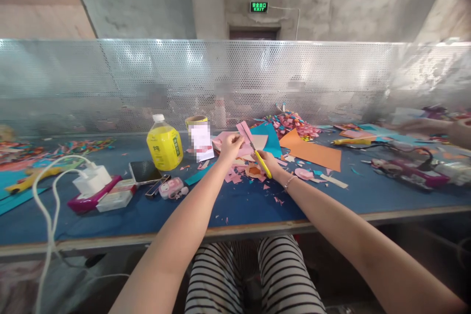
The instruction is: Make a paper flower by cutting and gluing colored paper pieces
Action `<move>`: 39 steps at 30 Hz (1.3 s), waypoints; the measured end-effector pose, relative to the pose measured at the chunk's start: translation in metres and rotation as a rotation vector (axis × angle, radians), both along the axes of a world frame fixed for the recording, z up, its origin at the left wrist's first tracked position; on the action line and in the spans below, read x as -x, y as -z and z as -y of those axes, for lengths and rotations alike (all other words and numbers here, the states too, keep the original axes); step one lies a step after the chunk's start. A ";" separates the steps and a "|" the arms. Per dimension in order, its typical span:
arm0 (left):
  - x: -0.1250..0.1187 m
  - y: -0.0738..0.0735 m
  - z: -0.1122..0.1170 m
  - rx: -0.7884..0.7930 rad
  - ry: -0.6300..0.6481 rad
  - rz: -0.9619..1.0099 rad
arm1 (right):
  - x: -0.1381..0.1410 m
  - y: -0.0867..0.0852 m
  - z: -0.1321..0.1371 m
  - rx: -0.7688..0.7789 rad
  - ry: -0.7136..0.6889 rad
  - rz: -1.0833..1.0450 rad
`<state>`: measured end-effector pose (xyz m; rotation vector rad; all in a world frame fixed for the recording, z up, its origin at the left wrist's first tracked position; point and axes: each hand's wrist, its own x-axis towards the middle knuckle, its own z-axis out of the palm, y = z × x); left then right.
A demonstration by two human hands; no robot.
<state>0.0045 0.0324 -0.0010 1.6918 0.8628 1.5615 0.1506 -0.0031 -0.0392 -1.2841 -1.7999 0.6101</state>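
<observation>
My left hand (231,146) is closed in a pinch on a small piece of pink paper (244,130), held up over the table. In my right hand (270,161) are scissors with yellow handles (263,165), their blades pointing up and left against the pink paper. Pink and peach scraps (232,175) lie scattered under both hands. Just behind them rest a teal sheet (271,136) and an orange sheet (312,150). Some of the fingers of my right hand are hidden behind the handles.
A yellow-labelled bottle (164,147), a phone (144,171) and a purple power strip (83,203) with white cables stand to the left. Cut pieces form a heap (294,125) at the back. Another person's hand (434,127) and a purple power strip (419,172) are at the right.
</observation>
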 end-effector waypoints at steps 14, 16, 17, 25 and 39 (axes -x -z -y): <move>0.003 0.006 -0.009 0.025 -0.015 -0.042 | 0.002 -0.011 0.011 0.266 -0.064 -0.109; 0.003 0.006 -0.008 0.017 -0.028 -0.060 | 0.002 -0.013 0.010 0.334 -0.086 -0.126; 0.003 0.006 -0.007 0.016 -0.038 -0.070 | 0.001 -0.013 0.008 0.364 -0.104 -0.133; 0.005 0.007 -0.006 0.047 -0.065 -0.077 | -0.002 -0.008 -0.006 0.364 -0.135 -0.079; 0.003 0.010 -0.008 0.056 -0.017 -0.098 | 0.003 -0.009 0.003 0.340 -0.044 -0.160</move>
